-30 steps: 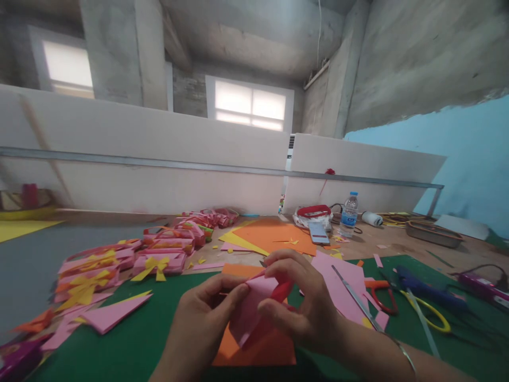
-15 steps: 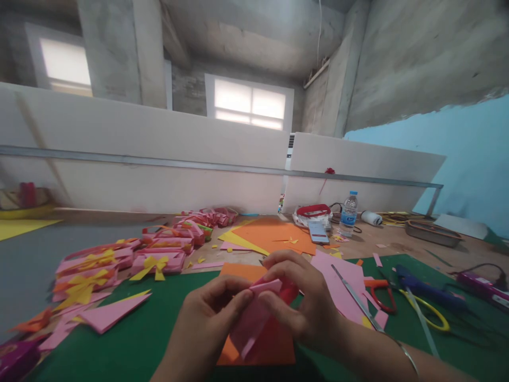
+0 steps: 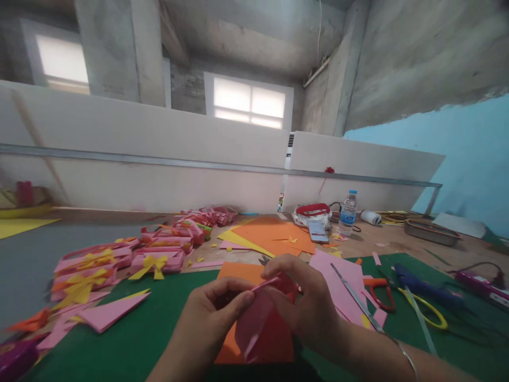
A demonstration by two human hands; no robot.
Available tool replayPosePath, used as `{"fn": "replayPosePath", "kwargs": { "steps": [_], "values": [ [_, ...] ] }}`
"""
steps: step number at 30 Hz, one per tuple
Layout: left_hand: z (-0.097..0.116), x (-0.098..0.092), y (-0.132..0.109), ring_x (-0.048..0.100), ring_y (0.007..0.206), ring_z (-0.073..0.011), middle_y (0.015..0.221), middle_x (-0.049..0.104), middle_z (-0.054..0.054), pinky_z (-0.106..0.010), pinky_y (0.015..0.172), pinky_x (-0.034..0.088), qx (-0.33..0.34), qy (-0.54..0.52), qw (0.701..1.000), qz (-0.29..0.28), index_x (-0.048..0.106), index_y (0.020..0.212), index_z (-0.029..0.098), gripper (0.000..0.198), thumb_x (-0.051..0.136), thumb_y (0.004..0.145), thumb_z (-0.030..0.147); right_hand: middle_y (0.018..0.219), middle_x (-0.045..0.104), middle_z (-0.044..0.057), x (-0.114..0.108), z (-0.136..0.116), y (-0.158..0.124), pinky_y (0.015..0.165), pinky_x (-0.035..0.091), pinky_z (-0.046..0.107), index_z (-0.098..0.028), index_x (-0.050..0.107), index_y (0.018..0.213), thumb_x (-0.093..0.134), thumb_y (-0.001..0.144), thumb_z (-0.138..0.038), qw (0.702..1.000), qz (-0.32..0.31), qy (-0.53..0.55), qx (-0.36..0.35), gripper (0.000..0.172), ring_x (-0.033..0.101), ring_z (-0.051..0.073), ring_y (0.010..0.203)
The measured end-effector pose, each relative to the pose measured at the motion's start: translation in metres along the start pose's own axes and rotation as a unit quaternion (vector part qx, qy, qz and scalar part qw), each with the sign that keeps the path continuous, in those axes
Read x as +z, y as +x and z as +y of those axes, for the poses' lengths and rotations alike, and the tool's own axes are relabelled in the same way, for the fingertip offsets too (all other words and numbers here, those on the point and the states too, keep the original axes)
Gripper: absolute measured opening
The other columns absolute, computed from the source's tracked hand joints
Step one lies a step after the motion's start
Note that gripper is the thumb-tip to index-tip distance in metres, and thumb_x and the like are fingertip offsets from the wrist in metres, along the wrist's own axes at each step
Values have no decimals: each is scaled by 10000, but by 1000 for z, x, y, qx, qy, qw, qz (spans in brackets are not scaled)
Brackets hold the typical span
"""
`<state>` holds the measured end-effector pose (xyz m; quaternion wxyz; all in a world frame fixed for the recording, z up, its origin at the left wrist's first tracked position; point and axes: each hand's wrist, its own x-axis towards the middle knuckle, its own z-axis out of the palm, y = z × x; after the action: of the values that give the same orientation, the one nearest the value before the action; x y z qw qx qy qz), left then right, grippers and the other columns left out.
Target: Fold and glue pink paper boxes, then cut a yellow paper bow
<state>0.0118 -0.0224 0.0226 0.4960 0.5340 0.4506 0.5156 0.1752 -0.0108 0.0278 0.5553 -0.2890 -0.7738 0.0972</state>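
Both my hands hold a piece of folded pink paper (image 3: 254, 329) above an orange sheet (image 3: 280, 345). My left hand (image 3: 212, 313) pinches its upper left edge between thumb and fingers. My right hand (image 3: 304, 297) curls round its upper right side, with the fingers behind and the thumb in front. A curved pink-red part of the paper shows inside my right hand. Underneath lies the green cutting mat (image 3: 159, 318). Scissor tips (image 3: 263, 260) poke out just beyond my right fingers.
Finished pink paper bags (image 3: 157, 260) with yellow bows line the left. A folded pink piece (image 3: 115, 313) lies nearer. On the right are pink sheets (image 3: 338, 276), a metal blade (image 3: 353, 294), orange-handled scissors (image 3: 379, 294), yellow-handled scissors (image 3: 429, 310) and a blue glue gun (image 3: 425, 286). A bottle (image 3: 349, 212) stands behind.
My right thumb has slid behind the paper's top edge, and the pink piece has bulged and turned slightly. My left hand keeps its pinch.
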Motion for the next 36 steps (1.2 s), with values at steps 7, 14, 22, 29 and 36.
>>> {"fn": "replayPosePath", "kwargs": {
  "steps": [7,14,22,29,36],
  "values": [
    [-1,2,0,569,621,-129,613,675,22,-202,592,433,11,7,1000,28,675,641,183,171,724,609,344,846,666,3,-2,-4,2,684,502,199,-208,587,1067,604,686,-34,999,-26,16,14,420,633,112,756],
    [1,2,-2,561,631,-166,656,661,-6,-259,585,409,62,147,986,-50,684,692,200,222,605,720,405,720,688,12,-6,-2,0,573,473,181,-181,689,887,596,705,-52,998,-40,22,46,242,625,107,640],
    [-1,-2,-1,535,587,-157,576,637,2,-241,551,396,32,94,995,-11,691,605,193,191,686,635,382,819,683,30,-14,-4,13,682,481,246,-185,630,1032,663,739,-211,973,-155,115,124,296,626,142,750],
    [3,-12,7,515,533,-88,561,628,24,-173,529,396,-66,-78,994,33,667,594,164,271,766,567,415,973,617,93,-28,27,32,739,454,283,-153,595,1101,462,829,-593,931,-198,219,214,534,575,168,866],
    [-7,-11,12,356,422,-34,480,502,63,-134,414,301,-121,-54,991,7,664,644,156,303,774,554,423,525,479,-37,-10,37,24,444,294,172,-114,609,603,587,764,-225,939,-185,95,274,197,409,62,497]
  ]
}}
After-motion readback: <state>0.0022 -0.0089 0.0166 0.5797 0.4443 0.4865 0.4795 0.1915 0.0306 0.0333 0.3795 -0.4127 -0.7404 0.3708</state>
